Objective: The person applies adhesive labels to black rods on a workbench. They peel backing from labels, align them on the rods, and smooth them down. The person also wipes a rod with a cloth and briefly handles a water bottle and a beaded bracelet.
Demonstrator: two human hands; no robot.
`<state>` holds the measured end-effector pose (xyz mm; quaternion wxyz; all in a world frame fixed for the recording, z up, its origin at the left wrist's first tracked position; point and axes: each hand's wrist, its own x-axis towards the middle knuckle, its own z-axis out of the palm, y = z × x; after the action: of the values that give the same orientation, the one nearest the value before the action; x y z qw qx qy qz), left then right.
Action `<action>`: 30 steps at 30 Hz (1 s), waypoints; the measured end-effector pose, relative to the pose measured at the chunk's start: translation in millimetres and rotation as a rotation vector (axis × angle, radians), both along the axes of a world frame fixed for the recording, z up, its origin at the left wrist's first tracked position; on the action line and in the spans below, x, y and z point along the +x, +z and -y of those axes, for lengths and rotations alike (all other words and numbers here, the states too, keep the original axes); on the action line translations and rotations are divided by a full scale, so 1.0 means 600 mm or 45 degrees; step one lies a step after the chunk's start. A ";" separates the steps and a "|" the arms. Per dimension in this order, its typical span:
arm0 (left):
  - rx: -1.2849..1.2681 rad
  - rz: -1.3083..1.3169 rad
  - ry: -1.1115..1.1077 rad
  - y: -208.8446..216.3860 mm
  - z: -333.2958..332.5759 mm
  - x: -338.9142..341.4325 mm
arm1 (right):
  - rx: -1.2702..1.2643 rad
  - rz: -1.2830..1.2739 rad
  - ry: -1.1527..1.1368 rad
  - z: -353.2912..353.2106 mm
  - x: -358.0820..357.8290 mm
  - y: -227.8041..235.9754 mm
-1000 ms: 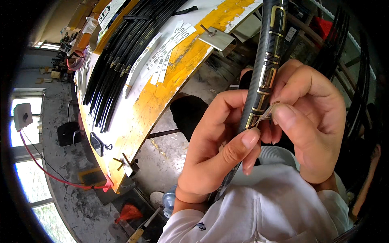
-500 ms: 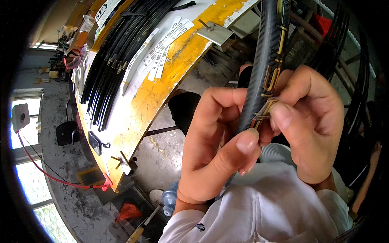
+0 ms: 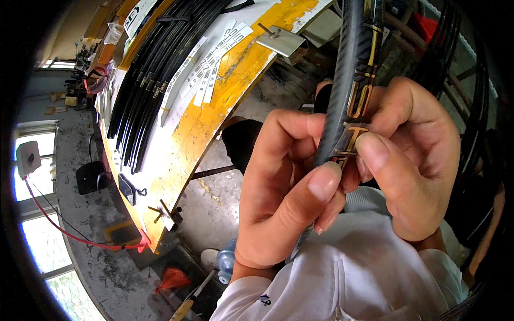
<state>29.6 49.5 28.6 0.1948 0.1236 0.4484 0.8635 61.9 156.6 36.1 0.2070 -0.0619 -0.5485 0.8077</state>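
Note:
A black carbon-fibre tube (image 3: 345, 69) with a woven pattern runs from the top of the view down between my hands. Gold lettering lies along its right side. My left hand (image 3: 284, 198) is closed round the tube, its thumb pressed near the lower end of the lettering. Between the thumb and forefinger of my right hand (image 3: 420, 166) is the edge of a clear decal film (image 3: 355, 135) bearing a gold mark. The film lies against the tube, its upper edge curving up slightly. My fingers hide part of the film and the tube's back.
Left of my hands stands a table (image 3: 174, 155) with yellow and white patches. On it lie several black tubes (image 3: 155, 69) and printed white strips (image 3: 222, 51). Metal clamps (image 3: 284, 40) grip its edge. More black tubes (image 3: 474, 101) hang at the right; a blue bottle (image 3: 227, 259) is on the floor.
The decal film has turned, so its gold mark now faces up more plainly. My right fingers have shifted slightly; the left hand keeps its hold on the tube.

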 end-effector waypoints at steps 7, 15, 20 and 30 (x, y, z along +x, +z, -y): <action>-0.041 0.057 0.036 0.006 -0.005 0.007 | 0.017 -0.007 0.103 -0.024 0.005 -0.016; -0.075 0.005 0.056 -0.001 -0.011 0.006 | 0.016 -0.013 0.076 -0.024 0.003 -0.010; -0.078 0.008 0.060 0.001 -0.014 0.007 | 0.023 -0.095 0.012 -0.016 0.002 -0.020; -0.156 -0.027 0.079 0.002 -0.015 0.009 | 0.002 -0.035 0.044 -0.020 0.004 -0.009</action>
<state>34.7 58.3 29.6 0.1703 0.1066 0.5062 0.8387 64.1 168.8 30.9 0.2007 -0.0412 -0.5471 0.8116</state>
